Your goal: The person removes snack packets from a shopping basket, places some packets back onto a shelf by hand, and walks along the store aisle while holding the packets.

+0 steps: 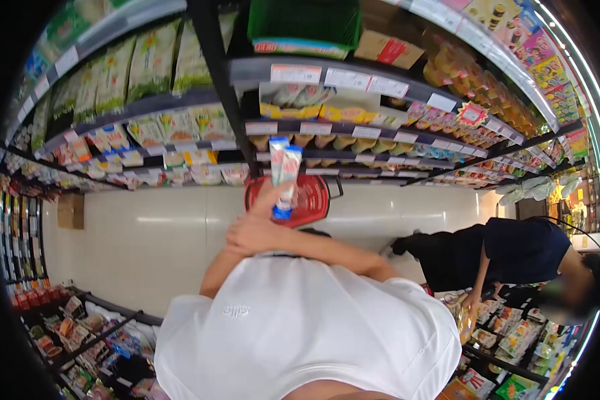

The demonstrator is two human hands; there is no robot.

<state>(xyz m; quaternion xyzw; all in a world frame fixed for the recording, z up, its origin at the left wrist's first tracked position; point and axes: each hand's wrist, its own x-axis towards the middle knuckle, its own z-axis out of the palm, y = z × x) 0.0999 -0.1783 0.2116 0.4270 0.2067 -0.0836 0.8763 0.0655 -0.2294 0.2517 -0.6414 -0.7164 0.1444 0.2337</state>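
Observation:
Two slim white-and-blue packets with red print stand side by side, upright, in front of the shelves. My left hand is closed around their lower part. My right hand lies across my left wrist with its fingers wrapped round it. Behind the packets, a red basket with a dark handle is on the floor, partly covered by my left hand and the packets.
Stocked shelves with price tags run across the front. A green crate sits high up. A cardboard box stands at the left. A person in dark clothes reaches toward goods at the right. More shelves flank me.

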